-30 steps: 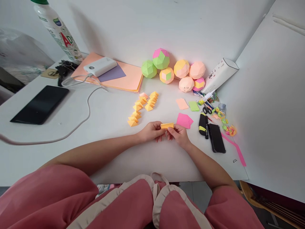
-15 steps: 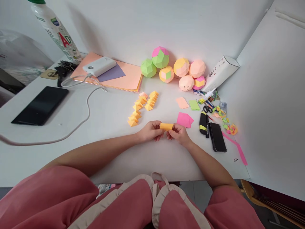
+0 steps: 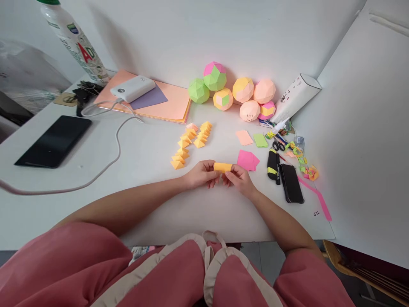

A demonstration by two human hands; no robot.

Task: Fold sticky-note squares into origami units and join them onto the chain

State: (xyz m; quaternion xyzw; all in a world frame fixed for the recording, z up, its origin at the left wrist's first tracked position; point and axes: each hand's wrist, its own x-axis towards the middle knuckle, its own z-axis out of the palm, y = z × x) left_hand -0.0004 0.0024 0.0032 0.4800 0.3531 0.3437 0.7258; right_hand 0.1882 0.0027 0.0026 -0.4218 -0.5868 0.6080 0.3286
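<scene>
Both hands pinch an orange piece of paper just above the table. My left hand grips its left end, and my right hand grips its right end with the thumb on the lower edge. The paper looks folded into a narrow strip. Beyond my left hand stand rows of folded orange paper units. A small stack of pink paper squares lies just past my right hand. Farther back are peach paper squares and green paper squares.
Several faceted paper balls sit against the wall. To the right lie scissors, a black-and-yellow cutter, a phone and paper scraps. On the left are a dark tablet, a power bank with a cable, and a tall bottle.
The orange paper and both hands have shifted up very slightly. My right thumb has moved a little along the paper's lower edge. Everything else stays in place.
</scene>
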